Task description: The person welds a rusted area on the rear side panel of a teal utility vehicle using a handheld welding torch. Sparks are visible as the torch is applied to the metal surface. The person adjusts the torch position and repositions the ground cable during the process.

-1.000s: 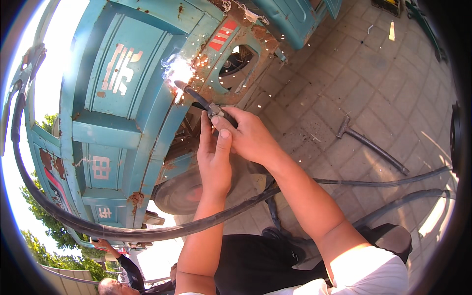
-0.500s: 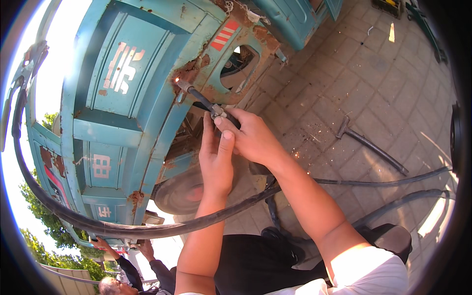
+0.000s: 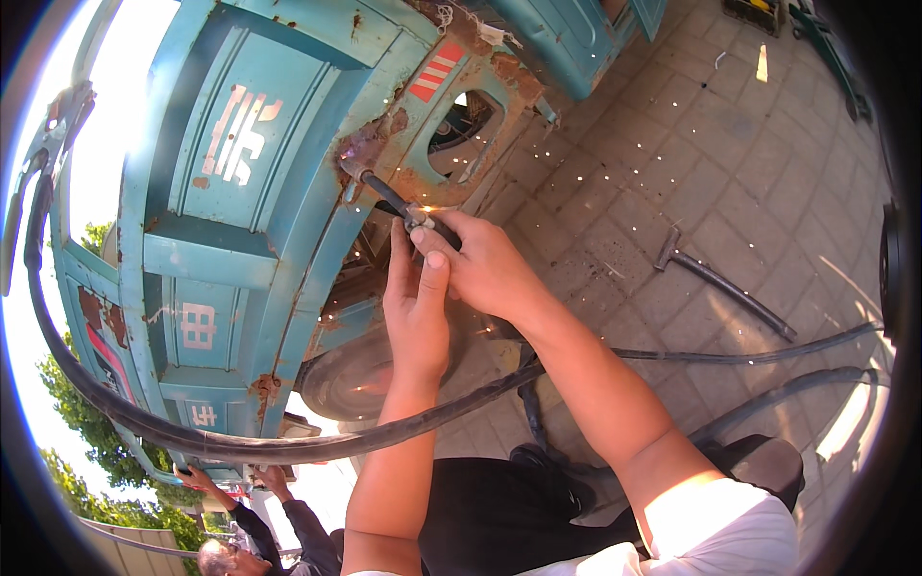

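Green trees [image 3: 82, 424] stand in glaring daylight. Just below the trees is a pale fence [image 3: 134, 554]; well to their right, sunlit paving [image 3: 744, 206].

Right hand [image 3: 488, 267] clasps a welding torch [image 3: 386, 190], its nozzle right up at a rusty patch [image 3: 382, 132] on the teal vehicle body [image 3: 211, 252], left hand [image 3: 417, 312] in close below! Bright specks dot the view, a hammer [image 3: 728, 288] lies on the paving [image 3: 615, 216], and a thick dark hose [image 3: 288, 451] crosses before the left forearm.
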Demonstrator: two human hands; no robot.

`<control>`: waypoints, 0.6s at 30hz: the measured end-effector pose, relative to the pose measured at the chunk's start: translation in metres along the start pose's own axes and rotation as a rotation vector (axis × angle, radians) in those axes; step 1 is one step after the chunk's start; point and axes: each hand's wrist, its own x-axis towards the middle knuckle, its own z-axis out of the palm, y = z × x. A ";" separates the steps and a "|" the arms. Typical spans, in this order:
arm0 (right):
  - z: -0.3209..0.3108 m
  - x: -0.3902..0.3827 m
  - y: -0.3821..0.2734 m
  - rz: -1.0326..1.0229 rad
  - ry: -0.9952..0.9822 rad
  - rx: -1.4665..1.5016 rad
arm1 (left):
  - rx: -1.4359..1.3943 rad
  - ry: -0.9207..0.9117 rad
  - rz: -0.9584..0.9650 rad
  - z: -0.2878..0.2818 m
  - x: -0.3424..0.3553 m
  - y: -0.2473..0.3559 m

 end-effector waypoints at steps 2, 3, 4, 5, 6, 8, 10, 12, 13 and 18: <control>0.002 -0.003 0.001 -0.004 0.010 0.019 | 0.029 0.017 -0.006 0.001 -0.005 0.000; 0.001 -0.005 0.006 -0.003 0.023 0.027 | 0.038 0.022 -0.008 0.002 -0.005 -0.002; 0.000 -0.007 0.008 -0.001 0.036 0.036 | 0.026 0.010 -0.006 0.002 -0.005 -0.004; -0.001 -0.007 0.008 0.009 0.032 0.031 | 0.014 -0.002 -0.004 0.001 -0.004 -0.007; -0.001 -0.007 0.007 0.020 0.027 0.029 | 0.005 -0.011 -0.002 0.001 -0.004 -0.008; -0.002 -0.008 0.008 0.023 0.020 0.031 | 0.023 -0.021 -0.009 -0.001 -0.006 -0.007; 0.001 -0.007 0.006 0.002 0.012 0.046 | 0.032 -0.014 -0.006 -0.002 -0.007 -0.004; 0.003 -0.006 0.005 -0.020 0.019 0.030 | 0.021 0.003 0.005 -0.001 -0.006 -0.002; 0.003 -0.005 0.005 -0.032 0.025 0.020 | 0.011 0.000 0.008 -0.001 -0.004 -0.003; 0.005 -0.003 0.003 -0.030 0.031 0.026 | -0.001 0.002 0.004 -0.001 -0.003 -0.001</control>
